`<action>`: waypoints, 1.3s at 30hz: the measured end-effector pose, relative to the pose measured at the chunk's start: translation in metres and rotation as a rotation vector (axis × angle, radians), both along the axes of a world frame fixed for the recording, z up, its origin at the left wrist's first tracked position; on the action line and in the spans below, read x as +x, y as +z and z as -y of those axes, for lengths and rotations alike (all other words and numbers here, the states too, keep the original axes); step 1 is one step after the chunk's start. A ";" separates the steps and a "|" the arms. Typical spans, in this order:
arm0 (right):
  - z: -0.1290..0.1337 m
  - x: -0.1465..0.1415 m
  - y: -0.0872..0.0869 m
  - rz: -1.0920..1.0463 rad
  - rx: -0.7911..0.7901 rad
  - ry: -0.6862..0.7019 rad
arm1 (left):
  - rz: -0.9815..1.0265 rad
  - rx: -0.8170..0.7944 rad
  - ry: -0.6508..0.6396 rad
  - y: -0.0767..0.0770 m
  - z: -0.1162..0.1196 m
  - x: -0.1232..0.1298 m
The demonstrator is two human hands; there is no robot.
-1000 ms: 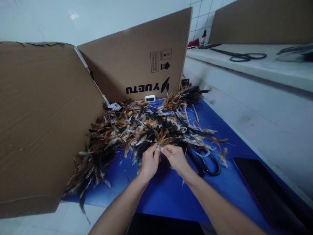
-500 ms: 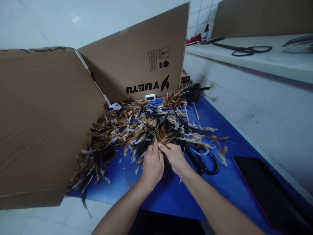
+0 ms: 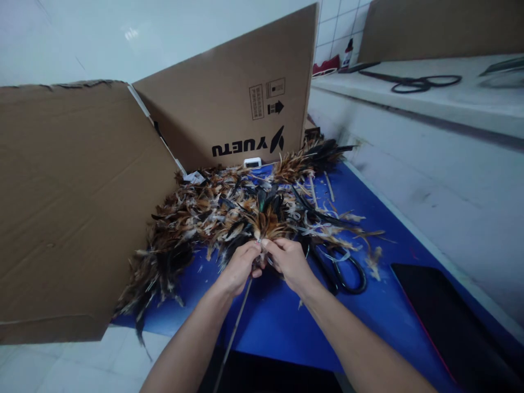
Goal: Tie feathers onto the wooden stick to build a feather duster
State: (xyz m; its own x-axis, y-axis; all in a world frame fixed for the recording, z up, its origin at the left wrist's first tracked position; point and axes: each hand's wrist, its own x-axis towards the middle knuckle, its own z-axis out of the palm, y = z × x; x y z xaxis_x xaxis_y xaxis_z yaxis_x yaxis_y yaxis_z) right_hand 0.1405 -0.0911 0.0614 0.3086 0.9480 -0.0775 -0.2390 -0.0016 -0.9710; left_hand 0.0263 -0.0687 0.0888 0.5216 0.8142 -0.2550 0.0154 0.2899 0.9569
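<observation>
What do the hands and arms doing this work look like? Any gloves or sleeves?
The left hand and right hand are ordinary human hands, without gloves. Both forearms are bare, with no sleeves, watch or bracelet showing. No ring shows, though parts are hidden.

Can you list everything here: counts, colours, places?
Table: 1, blue, centre
Feather bunch: 1, brown and black, centre
Other feathers: many, brown, black, pale, on table
Thin stick: 1, greyish, below bunch
Ledge: 1, white, right
Scissors: 2, black, right of bunch; on ledge
Flat slab: 1, black, red-edged, table's right
Small device: 1, white, table's back
Paper: 1, white, back left
Bottle: 1, dark, ledge's far end
Red item: 1, red, beside bottle
Cardboard panels: 3, brown, left, back, ledge
Left hand: 1, pinching bunch
Right hand: likewise
</observation>
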 end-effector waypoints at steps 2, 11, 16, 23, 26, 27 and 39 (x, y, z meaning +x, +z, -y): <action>0.000 0.000 -0.001 0.036 0.009 0.024 | -0.071 0.087 -0.028 0.000 0.000 -0.002; -0.005 0.008 -0.016 0.489 0.070 0.042 | -0.400 0.491 0.049 -0.023 -0.006 -0.007; -0.004 0.009 -0.022 0.562 0.059 0.048 | -0.489 0.629 0.126 -0.022 -0.004 -0.005; -0.004 0.008 -0.022 0.545 -0.019 -0.027 | -0.543 0.700 0.158 -0.023 -0.002 0.002; -0.002 0.005 -0.018 0.583 0.001 -0.057 | -0.610 0.789 0.166 -0.025 0.000 0.004; -0.001 0.004 -0.016 0.600 0.015 -0.055 | -0.636 0.820 0.168 -0.025 0.001 0.005; 0.000 0.000 -0.015 0.465 0.071 0.058 | -0.909 1.006 0.200 -0.034 0.019 0.007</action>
State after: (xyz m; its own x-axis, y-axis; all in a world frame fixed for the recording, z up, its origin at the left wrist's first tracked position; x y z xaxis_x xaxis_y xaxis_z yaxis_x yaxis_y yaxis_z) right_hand 0.1408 -0.0907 0.0460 0.2413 0.9627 0.1223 0.2193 0.0686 -0.9732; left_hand 0.0330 -0.0882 0.0552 0.3423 0.8905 0.2997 0.7854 -0.4463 0.4289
